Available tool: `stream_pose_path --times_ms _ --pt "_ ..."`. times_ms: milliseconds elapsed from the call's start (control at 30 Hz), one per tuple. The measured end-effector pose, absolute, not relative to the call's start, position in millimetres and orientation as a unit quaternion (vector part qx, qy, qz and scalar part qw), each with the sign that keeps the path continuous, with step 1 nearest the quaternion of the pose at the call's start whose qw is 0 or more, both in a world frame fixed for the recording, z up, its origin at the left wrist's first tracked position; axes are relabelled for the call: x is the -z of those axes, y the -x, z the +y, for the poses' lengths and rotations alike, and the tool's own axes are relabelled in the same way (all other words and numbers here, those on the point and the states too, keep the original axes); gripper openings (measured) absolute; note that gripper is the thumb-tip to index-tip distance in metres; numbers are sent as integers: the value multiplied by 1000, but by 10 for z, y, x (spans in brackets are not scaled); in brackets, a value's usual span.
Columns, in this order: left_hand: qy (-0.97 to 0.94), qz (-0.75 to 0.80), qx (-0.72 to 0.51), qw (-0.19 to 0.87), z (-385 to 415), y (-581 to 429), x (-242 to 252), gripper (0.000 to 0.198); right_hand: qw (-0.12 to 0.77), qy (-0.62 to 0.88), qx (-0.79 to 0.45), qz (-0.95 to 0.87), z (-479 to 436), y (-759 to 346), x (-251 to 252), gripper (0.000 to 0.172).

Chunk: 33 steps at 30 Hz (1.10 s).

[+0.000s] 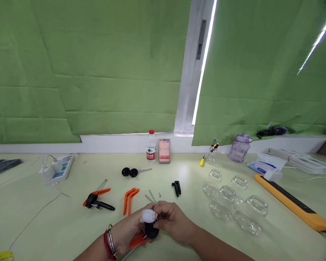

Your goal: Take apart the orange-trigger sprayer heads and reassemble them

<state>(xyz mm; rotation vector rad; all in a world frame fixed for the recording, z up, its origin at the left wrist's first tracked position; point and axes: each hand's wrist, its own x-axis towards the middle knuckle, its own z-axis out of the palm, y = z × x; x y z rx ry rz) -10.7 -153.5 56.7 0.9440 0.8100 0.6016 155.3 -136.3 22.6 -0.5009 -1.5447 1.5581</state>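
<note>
My left hand is closed around a black round cap with an orange lever and a thin metal rod below it. White wrapping covers its thumb. The fingers of my right hand press on the top and side of the same cap; any small part between them is hidden. Just beyond my hands lie two thin metal rods and a tiny metal piece. Two loose orange levers rest to the left, and two black tubular pieces farther back.
An assembled black and orange piece lies left, with black caps behind. Several clear containers stand and lie at right, beside a yellow-orange bar. A water bottle, phone and screwdrivers are along the wall; a power strip is left.
</note>
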Motion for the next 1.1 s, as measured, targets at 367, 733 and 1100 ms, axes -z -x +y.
stream_pose_path --times_ms 367,733,1100 --pt "-435 382 -278 766 -1560 92 -625 35 405 244 -645 -600 -1347 -1546 -155 23" --pt "-439 380 -268 769 -1537 95 -627 35 414 240 -656 -583 -1328 -1546 -67 21" --pt "-435 371 -265 776 -1522 112 -558 34 420 232 -605 -636 -1353 -1562 -187 15"
